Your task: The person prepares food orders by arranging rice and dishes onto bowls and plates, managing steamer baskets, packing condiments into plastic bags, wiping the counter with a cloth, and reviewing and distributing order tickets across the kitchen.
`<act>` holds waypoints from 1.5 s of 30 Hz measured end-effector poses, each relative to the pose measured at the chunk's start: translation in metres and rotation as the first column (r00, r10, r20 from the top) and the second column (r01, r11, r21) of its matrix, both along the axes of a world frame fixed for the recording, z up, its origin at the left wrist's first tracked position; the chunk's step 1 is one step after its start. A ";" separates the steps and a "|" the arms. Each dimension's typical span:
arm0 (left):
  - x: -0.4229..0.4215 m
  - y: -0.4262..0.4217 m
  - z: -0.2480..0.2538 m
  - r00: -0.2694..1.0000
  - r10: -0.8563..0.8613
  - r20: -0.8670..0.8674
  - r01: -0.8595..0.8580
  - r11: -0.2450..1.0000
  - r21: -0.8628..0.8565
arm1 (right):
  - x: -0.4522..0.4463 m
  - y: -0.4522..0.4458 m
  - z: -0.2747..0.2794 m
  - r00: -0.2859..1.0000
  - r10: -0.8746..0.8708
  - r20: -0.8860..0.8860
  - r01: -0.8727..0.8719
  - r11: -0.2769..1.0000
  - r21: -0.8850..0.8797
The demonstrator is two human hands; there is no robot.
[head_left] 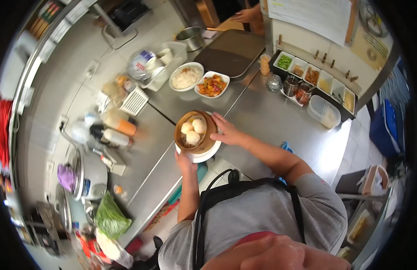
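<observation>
A round bamboo steamer (178, 130) stands on a white plate (200, 158) above the front edge of the steel counter. Inside the steamer are three pale round buns (193, 131). My left hand (185, 161) grips the near left edge of the plate, with most of its fingers hidden below. On the other side, my right hand (227, 131) is at the steamer's right side, its thumb and fingers curved against the bamboo and the plate edge. Beyond them sit a bowl of rice (186, 76) and a square white bowl of diced, sauced food (212, 84).
A brown tray (231, 51) and a metal pot (190, 38) stand at the back. To the right are topping containers (312, 75) and a clear plastic tub (324, 110). Bottles (117, 137) and bagged greens (111, 218) line the left. Another person's hand (244, 16) shows at the top.
</observation>
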State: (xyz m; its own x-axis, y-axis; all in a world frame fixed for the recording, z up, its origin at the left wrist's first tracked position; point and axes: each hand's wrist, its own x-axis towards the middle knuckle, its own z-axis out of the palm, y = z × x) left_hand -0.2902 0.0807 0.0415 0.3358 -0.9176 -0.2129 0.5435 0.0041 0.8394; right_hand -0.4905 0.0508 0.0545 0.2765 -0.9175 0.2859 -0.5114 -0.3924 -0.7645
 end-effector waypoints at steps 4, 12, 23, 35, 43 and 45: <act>-0.040 -0.061 0.028 0.979 -0.191 -0.073 0.186 0.980 -0.070 | -0.032 -0.023 0.001 0.983 -0.184 -0.022 0.184 0.983 -0.009; -0.062 -0.157 0.024 0.917 -0.397 -0.026 0.394 0.916 -0.079 | -0.221 -0.164 0.038 0.756 -0.613 0.228 0.641 0.765 -0.069; -0.031 -0.198 0.020 0.943 -0.313 -0.117 0.303 0.949 -0.091 | -0.367 -0.253 0.057 0.393 -0.885 -0.249 0.837 0.457 -0.301; -0.008 -0.178 0.007 0.973 -0.130 -0.190 0.126 0.991 -0.034 | -0.164 -0.204 0.042 0.785 -0.500 0.366 0.570 0.814 -0.110; 0.025 -0.145 -0.009 0.996 -0.017 -0.086 0.011 0.998 -0.070 | -0.011 -0.152 -0.002 0.736 -0.590 0.333 0.421 0.783 0.459; 0.036 -0.127 -0.011 0.997 0.027 -0.075 -0.031 0.998 -0.055 | 0.000 -0.142 0.001 0.756 -0.557 0.344 0.382 0.802 0.459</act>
State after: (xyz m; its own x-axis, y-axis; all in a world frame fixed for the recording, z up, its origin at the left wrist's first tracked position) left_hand -0.2539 -0.0465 0.0310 0.3477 -0.9188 -0.1869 0.6034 0.0666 0.7947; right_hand -0.4904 -0.0916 0.0552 -0.2939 -0.9514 -0.0918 -0.1301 0.1350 -0.9823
